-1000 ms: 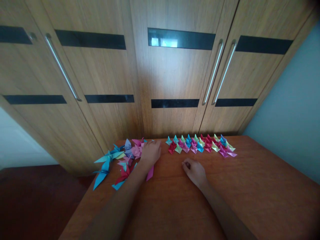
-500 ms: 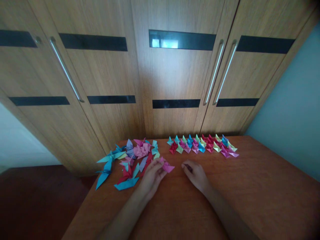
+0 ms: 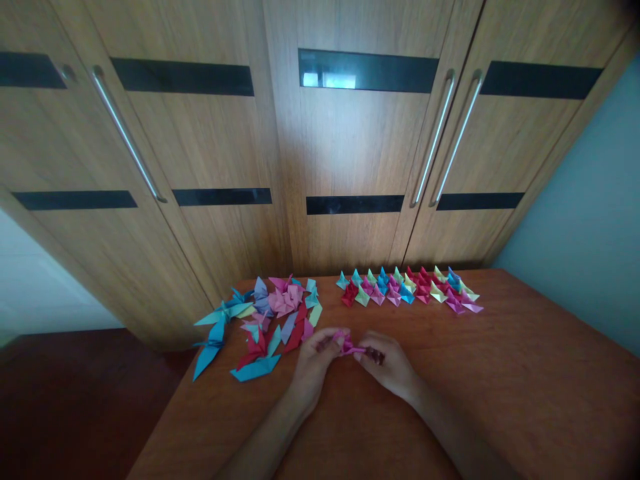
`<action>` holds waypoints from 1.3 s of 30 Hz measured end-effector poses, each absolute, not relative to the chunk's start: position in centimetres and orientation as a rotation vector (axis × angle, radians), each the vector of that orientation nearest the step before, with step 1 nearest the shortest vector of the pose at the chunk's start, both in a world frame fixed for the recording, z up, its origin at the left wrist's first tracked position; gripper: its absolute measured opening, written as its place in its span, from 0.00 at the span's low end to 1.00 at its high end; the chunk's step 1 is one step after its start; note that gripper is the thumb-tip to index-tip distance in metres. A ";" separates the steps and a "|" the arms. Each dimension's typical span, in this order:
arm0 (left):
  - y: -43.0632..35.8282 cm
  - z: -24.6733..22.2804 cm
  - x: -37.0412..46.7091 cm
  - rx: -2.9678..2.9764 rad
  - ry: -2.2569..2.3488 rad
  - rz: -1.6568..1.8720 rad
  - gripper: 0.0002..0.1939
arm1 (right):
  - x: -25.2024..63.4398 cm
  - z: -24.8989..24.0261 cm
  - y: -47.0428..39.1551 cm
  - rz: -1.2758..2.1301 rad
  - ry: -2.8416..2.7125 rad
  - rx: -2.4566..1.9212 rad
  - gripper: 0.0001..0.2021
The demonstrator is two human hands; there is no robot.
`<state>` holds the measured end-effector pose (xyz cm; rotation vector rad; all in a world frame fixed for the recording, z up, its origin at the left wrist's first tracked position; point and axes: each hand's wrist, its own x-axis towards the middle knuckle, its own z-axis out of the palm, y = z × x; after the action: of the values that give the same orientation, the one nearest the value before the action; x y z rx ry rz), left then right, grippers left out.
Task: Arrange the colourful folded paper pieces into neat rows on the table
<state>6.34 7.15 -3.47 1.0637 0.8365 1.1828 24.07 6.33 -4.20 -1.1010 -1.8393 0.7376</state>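
Observation:
A small pink origami boat (image 3: 347, 344) is held between my hands, just above the brown table. My left hand (image 3: 315, 363) is closed round its left side, thumb and fingers pinching the folded paper. At the other end, my right hand (image 3: 390, 365) pinches the right tip with its fingers curled. The fingers cover part of the boat's folds. Nearest to my left hand is a loose pile of coloured origami (image 3: 287, 301), with a blue folded strip (image 3: 256, 369) at its front.
Two rows of small pointed paper boats (image 3: 395, 292) in several colours stand along the back of the table (image 3: 500, 373). Blue paper cranes (image 3: 210, 343) lie near the left edge. Behind the table rises a wooden wardrobe (image 3: 345, 147) with metal handles.
My right hand has moved to the pink boat and taken hold of its right tip. My left hand has shifted slightly right and down with the boat. The view has tilted slightly.

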 end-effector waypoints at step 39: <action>6.7 -5.2 6.8 1.608 1.069 1.066 0.13 | 40.7 -6.4 9.3 0.063 -1.121 -2.486 0.18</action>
<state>6.77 6.72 -5.16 1.6085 1.0692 1.0664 40.71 9.25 -6.42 -2.4862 -1.1215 0.0632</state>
